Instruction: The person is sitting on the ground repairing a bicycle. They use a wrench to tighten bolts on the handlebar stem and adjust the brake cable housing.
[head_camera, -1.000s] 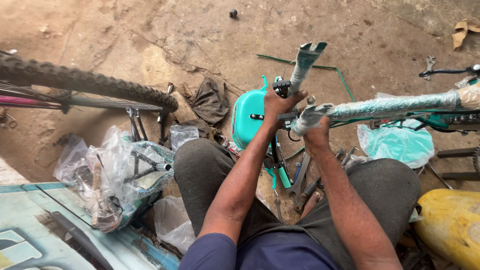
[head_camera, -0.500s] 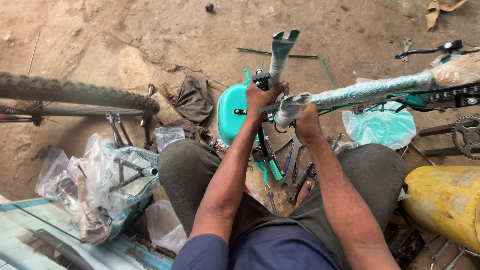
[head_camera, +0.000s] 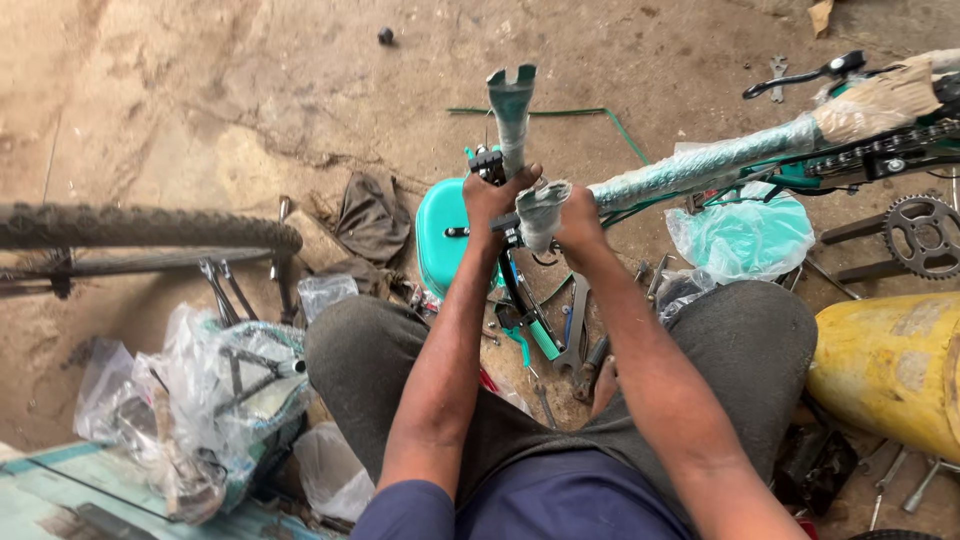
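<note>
I sit over a teal bicycle frame (head_camera: 700, 170) wrapped in clear plastic. Its fork leg (head_camera: 511, 110) sticks up with a slotted end. My left hand (head_camera: 492, 202) grips the frame's front end beside a small black part (head_camera: 487, 163). My right hand (head_camera: 575, 215) is closed around the wrapped tube junction (head_camera: 541, 210), close against the left hand. A chain (head_camera: 890, 145) runs along the frame at the right.
A bicycle wheel (head_camera: 150, 228) lies at the left. Crumpled plastic bags with metal parts (head_camera: 220, 390) sit by my left knee. A teal tin (head_camera: 440, 235), wrenches (head_camera: 575, 335), a chainring (head_camera: 922, 232) and a yellow cylinder (head_camera: 885, 365) surround me on the dirt floor.
The view has shifted slightly; both hands keep their grip on the frame's front end, with the fork leg still pointing up.
</note>
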